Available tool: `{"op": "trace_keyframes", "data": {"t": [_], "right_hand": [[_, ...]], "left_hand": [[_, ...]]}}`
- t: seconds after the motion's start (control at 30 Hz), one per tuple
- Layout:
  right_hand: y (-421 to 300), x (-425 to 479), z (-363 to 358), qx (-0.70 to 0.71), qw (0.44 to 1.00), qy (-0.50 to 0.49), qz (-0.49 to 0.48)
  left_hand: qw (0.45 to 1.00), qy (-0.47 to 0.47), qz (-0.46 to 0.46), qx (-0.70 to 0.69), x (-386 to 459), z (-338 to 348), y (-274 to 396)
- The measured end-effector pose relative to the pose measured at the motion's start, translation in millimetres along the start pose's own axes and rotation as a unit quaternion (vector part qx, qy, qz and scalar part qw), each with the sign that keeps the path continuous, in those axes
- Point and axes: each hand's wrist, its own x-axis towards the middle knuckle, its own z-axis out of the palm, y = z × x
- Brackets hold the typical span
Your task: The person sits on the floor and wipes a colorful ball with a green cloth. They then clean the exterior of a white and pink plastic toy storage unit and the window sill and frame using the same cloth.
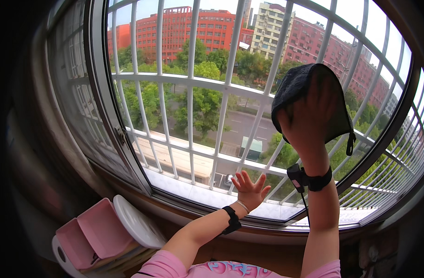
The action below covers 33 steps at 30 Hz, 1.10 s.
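Observation:
My right hand (307, 114) is raised at the upper right, its palm turned towards the window and its fingers spread inside a dark cloth mitt (292, 90) with a mesh back and a hanging loop. The mitt lies over part of the window pane (212, 118); whether it presses on the glass cannot be told. Lower and further left, my left hand (250, 191) has its fingers apart in front of the lower pane and holds nothing. Black straps circle both wrists, and the right one carries a small device with a cable.
White metal bars (205, 81) run outside the window. A vertical sliding frame with a latch (121, 135) stands left. Below left are a pink two-part bin (108, 229) and a white oval lid (137, 222). The window sill (260, 229) runs below my hands.

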Motion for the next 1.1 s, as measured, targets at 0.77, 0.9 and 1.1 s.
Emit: {"op": "trace_keyframes", "data": {"t": [0.77, 0.9, 1.1], "right_hand": [[-143.9, 69.7, 51.4, 0.128, 0.965, -0.075, -0.214], [-199.9, 26.2, 73.4, 0.125, 0.901, -0.223, -0.35], [-204.8, 124.5, 73.9, 0.219, 0.924, -0.201, -0.242]], "left_hand": [[0.998, 0.053, -0.038, -0.016, 64.4, -130.5, -174.5], [0.997, -0.024, -0.044, 0.066, 76.4, -136.3, -233.8], [0.992, 0.106, -0.013, 0.068, 68.4, -124.3, -243.1]]}}
